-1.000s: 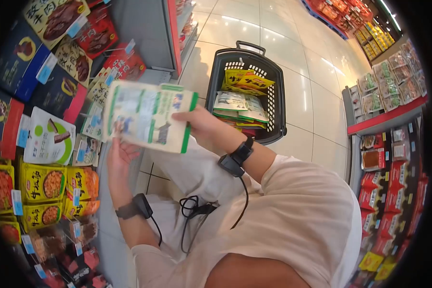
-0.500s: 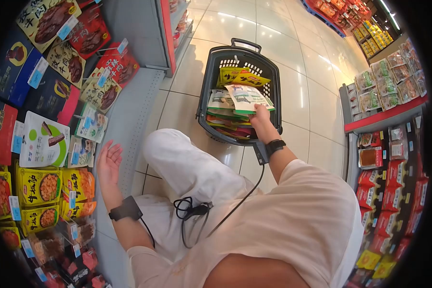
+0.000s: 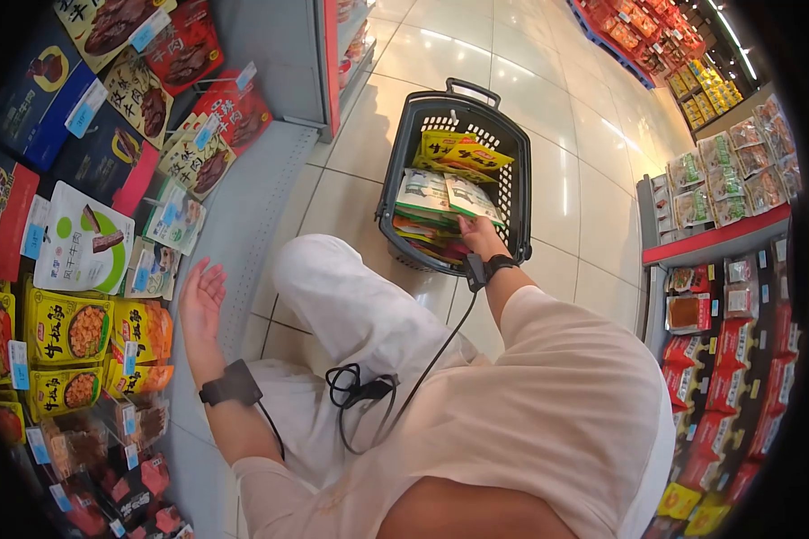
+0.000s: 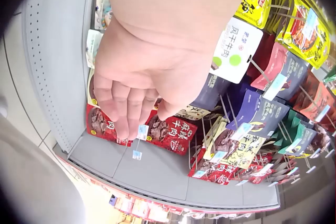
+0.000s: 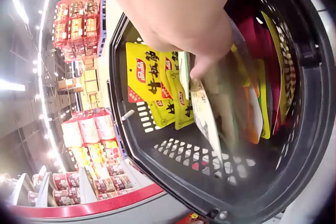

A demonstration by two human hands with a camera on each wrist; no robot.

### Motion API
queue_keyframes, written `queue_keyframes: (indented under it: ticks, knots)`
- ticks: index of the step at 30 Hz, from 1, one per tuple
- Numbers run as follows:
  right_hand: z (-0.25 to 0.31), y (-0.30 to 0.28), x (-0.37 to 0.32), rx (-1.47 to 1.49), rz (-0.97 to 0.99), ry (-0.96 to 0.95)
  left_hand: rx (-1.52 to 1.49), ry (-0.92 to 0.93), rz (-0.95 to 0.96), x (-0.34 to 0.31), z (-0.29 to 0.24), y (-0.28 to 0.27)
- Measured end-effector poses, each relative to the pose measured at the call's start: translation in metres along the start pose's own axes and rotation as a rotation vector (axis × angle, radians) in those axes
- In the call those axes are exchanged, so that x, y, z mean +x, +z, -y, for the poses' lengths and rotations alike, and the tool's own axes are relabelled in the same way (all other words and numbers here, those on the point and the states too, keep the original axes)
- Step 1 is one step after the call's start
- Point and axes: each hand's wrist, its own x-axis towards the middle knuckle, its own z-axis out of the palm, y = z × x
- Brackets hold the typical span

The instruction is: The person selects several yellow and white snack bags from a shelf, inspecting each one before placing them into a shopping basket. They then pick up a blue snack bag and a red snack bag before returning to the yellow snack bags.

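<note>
Pinching a green-edged white pouch (image 3: 473,199), the right hand (image 3: 482,237) is surrounded by the basket (image 3: 525,180). The empty left hand (image 3: 203,301) is held open.

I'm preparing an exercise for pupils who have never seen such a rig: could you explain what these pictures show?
There is no robot here: a person works with bare hands, filmed by one head camera, a left-wrist camera and a right-wrist camera. The head view looks down on everything. The left wrist view shows the left hand beside shelf packets; the right wrist view looks into the basket.

This black basket stands on the tiled floor and contains yellow packets and white-and-green ones, among others. The right hand pinches a white-and-green packet by its edge. The left hand is open and empty.
</note>
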Motion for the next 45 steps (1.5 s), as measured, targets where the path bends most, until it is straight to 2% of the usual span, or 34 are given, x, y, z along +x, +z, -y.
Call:
queue_keyframes:
  ticks: [2, 7, 15, 18, 20, 23, 26, 27, 28, 30, 31, 32, 34, 36, 38, 40, 42, 43, 44, 45]
  knots:
    - [-0.007, 0.009, -0.01, 0.017, -0.097, 0.081, 0.002, -0.001, -0.007, -0.001, -0.001, -0.002]
    - [-0.007, 0.006, -0.012, 0.012, -0.137, 0.134, 0.029, 0.008, -0.017, -0.003, 0.001, -0.004]
    - [-0.012, 0.023, -0.028, -0.295, -0.037, 0.052, 0.017, 0.017, -0.04, -0.004, -0.001, -0.008]
    - [-0.019, 0.063, -0.053, -0.322, -0.013, -0.038, 0.012, 0.021, -0.056, -0.004, -0.001, -0.011]
    - [-0.028, 0.097, -0.072, -0.307, 0.09, -0.021, 0.015, 0.019, -0.067, -0.004, -0.002, -0.016]
    - [-0.06, 0.154, -0.122, -0.303, 0.399, 0.126, 0.009, 0.005, -0.09, -0.002, -0.003, -0.022]
    - [-0.113, 0.221, -0.223, -0.383, 0.64, 0.239, -0.011, 0.004, -0.098, -0.003, -0.006, -0.035]
    - [-0.139, 0.235, -0.235, -0.384, 0.784, 0.317, -0.033, 0.025, -0.127, -0.006, -0.009, -0.04]
    - [-0.153, 0.252, -0.271, -0.515, 0.765, 0.377, -0.054, 0.05, -0.156, -0.009, -0.012, -0.045]
    - [-0.206, 0.272, -0.31, -0.46, 0.963, 0.489, -0.054, 0.064, -0.187, -0.02, -0.017, -0.061]
    - [-0.228, 0.277, -0.333, -0.488, 0.95, 0.529, -0.074, 0.088, -0.231, -0.03, -0.018, -0.068]
    - [-0.251, 0.278, -0.349, -0.463, 1.019, 0.636, -0.062, 0.097, -0.249, -0.042, -0.019, -0.077]
    - [-0.303, 0.269, -0.376, -0.44, 1.055, 0.657, -0.056, 0.102, -0.283, -0.072, -0.017, -0.104]
    - [-0.347, 0.244, -0.382, -0.597, 1.248, 0.578, -0.052, 0.093, -0.311, -0.104, -0.015, -0.124]
    - [-0.371, 0.222, -0.377, -0.835, 1.371, 0.537, -0.085, 0.1, -0.477, -0.137, -0.013, -0.131]
    - [-0.385, 0.201, -0.364, -1.068, 1.491, 0.42, -0.059, 0.075, -0.467, -0.167, -0.007, -0.163]
    - [-0.377, 0.179, -0.347, -1.03, 1.396, 0.638, -0.013, 0.024, -0.454, -0.185, 0.006, -0.189]
    - [-0.363, 0.173, -0.335, -1.093, 1.4, 0.707, 0.017, 0.013, -0.487, -0.196, 0.006, -0.179]
    - [-0.397, 0.145, -0.301, -1.09, 1.479, 0.761, 0.028, 0.042, -0.602, -0.2, 0.014, -0.17]
    - [-0.417, 0.123, -0.278, -1.231, 1.569, 0.654, 0.004, 0.055, -0.741, -0.207, 0.015, -0.155]
